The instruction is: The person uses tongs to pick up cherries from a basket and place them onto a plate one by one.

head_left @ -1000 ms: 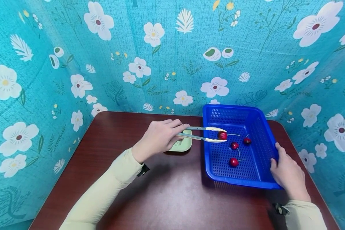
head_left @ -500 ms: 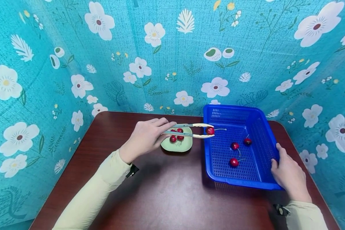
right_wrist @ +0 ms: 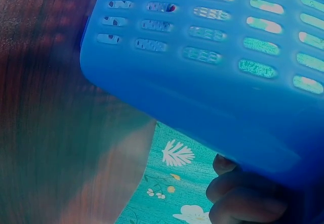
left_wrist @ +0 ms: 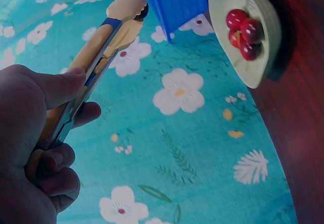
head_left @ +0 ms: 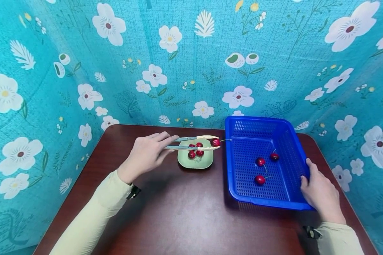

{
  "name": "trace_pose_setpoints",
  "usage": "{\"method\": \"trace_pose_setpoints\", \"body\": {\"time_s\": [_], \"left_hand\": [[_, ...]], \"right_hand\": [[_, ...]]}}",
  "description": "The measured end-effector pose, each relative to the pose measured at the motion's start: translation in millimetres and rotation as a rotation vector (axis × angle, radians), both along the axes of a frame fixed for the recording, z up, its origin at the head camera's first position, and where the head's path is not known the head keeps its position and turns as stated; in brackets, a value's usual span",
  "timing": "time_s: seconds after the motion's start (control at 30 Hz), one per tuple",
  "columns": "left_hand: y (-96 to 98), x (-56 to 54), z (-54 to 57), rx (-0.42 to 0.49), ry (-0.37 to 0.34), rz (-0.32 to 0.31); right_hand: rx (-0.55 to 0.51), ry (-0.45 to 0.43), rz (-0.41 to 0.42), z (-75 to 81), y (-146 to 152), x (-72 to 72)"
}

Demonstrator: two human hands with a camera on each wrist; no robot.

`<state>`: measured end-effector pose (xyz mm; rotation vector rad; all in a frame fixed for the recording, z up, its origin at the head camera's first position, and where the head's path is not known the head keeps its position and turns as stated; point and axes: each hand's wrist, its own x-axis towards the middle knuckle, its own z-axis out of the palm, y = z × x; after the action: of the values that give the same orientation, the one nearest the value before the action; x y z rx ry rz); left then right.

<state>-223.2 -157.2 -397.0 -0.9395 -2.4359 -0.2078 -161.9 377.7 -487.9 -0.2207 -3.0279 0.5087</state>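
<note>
My left hand (head_left: 146, 154) grips tongs (head_left: 205, 137) with cream tips, pointing right across the far side of the green dish (head_left: 195, 164). Pinched between the tips is a red cherry (head_left: 215, 142), its stem reaching toward the basket's left rim. Several cherries (head_left: 192, 154) lie clustered in the dish, partly covered by the tongs in the head view. In the left wrist view, thumb and fingers wrap the tongs (left_wrist: 93, 47), and the held cherry is mostly hidden by a tip. My right hand (head_left: 322, 191) holds the right rim of the blue basket (head_left: 268, 202).
Three stemmed cherries (head_left: 260, 180) lie spread over the perforated basket floor. The dark red-brown table (head_left: 185, 212) meets a turquoise floral cloth (head_left: 178, 78) at the back and sides. Through the right wrist view, the slotted basket wall (right_wrist: 167, 77) fills the upper part.
The left hand has carried the tongs and cherry leftward, out from over the basket to the dish's right edge. The dish's cherries have come into view. The right hand and basket stay put.
</note>
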Motion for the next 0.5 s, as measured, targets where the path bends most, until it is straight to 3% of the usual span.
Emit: {"method": "trace_pose_setpoints", "body": {"time_s": [0.5], "left_hand": [[-38.9, 1.3, -18.9, -0.003, -0.015, 0.091]], "right_hand": [[-0.007, 0.003, -0.003, 1.4, -2.0, 1.9]]}}
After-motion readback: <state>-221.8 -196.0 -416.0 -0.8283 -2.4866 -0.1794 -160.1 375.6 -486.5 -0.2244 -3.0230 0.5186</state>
